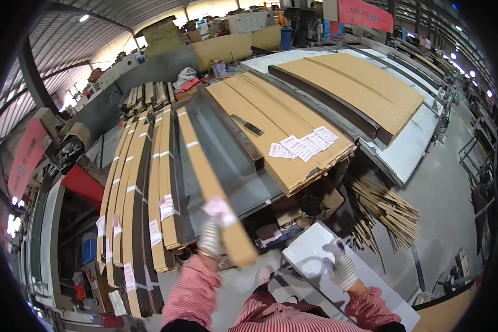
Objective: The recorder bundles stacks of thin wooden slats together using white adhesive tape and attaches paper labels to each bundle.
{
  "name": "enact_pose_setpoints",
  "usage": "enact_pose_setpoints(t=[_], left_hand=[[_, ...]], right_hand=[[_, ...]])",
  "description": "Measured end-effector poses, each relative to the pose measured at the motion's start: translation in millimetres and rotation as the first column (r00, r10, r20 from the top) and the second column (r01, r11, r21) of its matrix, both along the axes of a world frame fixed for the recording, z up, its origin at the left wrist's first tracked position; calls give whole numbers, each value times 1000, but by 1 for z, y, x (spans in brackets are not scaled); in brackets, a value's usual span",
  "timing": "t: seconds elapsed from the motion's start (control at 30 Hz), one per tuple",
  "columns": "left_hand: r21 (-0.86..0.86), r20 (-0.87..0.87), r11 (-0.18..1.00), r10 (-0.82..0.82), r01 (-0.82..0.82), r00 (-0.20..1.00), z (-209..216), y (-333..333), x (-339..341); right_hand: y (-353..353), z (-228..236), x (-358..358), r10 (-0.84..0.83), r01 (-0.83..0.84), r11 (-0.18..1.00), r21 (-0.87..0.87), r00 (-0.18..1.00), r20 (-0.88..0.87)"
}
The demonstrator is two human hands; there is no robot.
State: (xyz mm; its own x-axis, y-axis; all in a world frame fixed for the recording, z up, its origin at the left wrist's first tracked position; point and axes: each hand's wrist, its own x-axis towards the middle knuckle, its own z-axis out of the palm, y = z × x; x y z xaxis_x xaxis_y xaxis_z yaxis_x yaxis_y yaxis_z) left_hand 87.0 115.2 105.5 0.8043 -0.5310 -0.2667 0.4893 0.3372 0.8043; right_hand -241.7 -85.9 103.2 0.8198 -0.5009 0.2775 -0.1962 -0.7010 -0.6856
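Observation:
My left hand (210, 240), in a white-grey knit glove, is closed at the left edge of a long brown cardboard-wrapped strip (196, 157). Motion smears the fingers and the strip's near end, which juts past the table edge. A pink-and-white label (219, 211) lies on the strip just beyond this hand. My right hand (343, 268), gloved too, is over a white board (373, 293) at the lower right. Its fingers are curled beside a pale, round, see-through thing (314, 268), perhaps a tape roll; the grip is unclear.
Several long labelled cardboard-wrapped bundles (128, 210) lie at the left. A dark metal table (249, 191) bears a cardboard stack (293, 174) with a dark-handled knife (248, 125) and label sheets (301, 146) on it. Thin brown strips (387, 213) fan out at the right.

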Motion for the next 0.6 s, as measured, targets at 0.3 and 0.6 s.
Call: enact_pose_setpoints(t=[0.3, 0.6], left_hand=[[572, 599, 794, -234, -204, 766, -6, -197, 139], [912, 410, 190, -496, -364, 766, -24, -405, 272]], right_hand=[[-156, -110, 91, -31, 159, 971, 177, 822, -568], [-204, -114, 97, 4, 345, 822, 453, 791, -612]])
